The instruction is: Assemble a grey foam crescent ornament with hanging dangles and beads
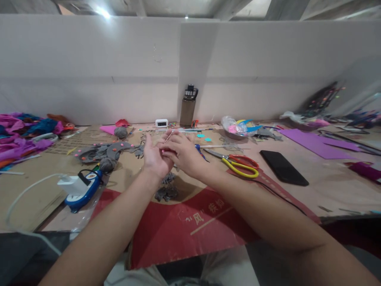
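Note:
My left hand (157, 159) is held palm up above the cardboard, its thumb out to the side and its fingers stretched. Across that palm lies my right hand (185, 153), its bent fingertips closed against the left one. A small pink piece (162, 151) shows at the right fingertips, partly covered. Below the hands, grey ruffled pieces (166, 192) lie on the cardboard sheet (196, 230), which has a red printed part. To the left is a grey curved shape (104, 153) dotted with small pink and orange balls.
Scissors (241, 165) with red and yellow handles and a black phone (284, 167) lie to the right. A blue-and-white power strip (85, 190) with a charger is at left. Behind stand a bottle (188, 109), a small clock (161, 123) and a bowl (236, 134) of wrapped pieces.

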Available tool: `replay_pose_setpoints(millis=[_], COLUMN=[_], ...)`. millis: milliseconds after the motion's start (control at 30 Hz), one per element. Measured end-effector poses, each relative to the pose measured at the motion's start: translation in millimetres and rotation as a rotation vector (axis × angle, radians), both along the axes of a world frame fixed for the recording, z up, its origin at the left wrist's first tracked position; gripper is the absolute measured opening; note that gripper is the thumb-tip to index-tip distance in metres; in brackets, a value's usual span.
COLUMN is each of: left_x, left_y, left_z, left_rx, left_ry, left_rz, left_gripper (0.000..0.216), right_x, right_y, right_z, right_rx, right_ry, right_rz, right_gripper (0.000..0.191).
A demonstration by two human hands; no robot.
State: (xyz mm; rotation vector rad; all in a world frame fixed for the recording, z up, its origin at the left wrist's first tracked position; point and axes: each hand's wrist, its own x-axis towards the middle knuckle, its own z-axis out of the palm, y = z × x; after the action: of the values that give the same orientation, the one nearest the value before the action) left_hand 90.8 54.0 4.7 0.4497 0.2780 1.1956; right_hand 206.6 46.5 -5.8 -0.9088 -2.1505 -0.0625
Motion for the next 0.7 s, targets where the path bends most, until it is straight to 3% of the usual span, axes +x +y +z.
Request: replay_pose_setpoints(millis=[133, 367, 533, 700], left_x=[3, 8, 10, 10], left_y=[1, 8, 2, 2], left_z=[0.4, -7.8, -7.3, -9.7], left_rx=[-0.008, -0.108, 0.071, 0.138], left_ry=[0.092, 0.444, 0.588, 0.615], left_rz=[0.007, 0.008, -0.134, -0.158], left_gripper=[0.065, 0.031, 0.007, 0.013], right_x=[-2, 26, 48, 51], right_y=[0, 1, 2, -1], right_z=[-1.5, 0.5, -9.0, -13.9], right_rx=[-0.023, -0.047, -0.1, -0.12], right_ry=[0.023, 0.203, 0.329, 0.326], right_rz=[-0.049, -0.133, -0.131, -0.086], right_gripper=[0.008, 0.013, 0.011, 0.011])
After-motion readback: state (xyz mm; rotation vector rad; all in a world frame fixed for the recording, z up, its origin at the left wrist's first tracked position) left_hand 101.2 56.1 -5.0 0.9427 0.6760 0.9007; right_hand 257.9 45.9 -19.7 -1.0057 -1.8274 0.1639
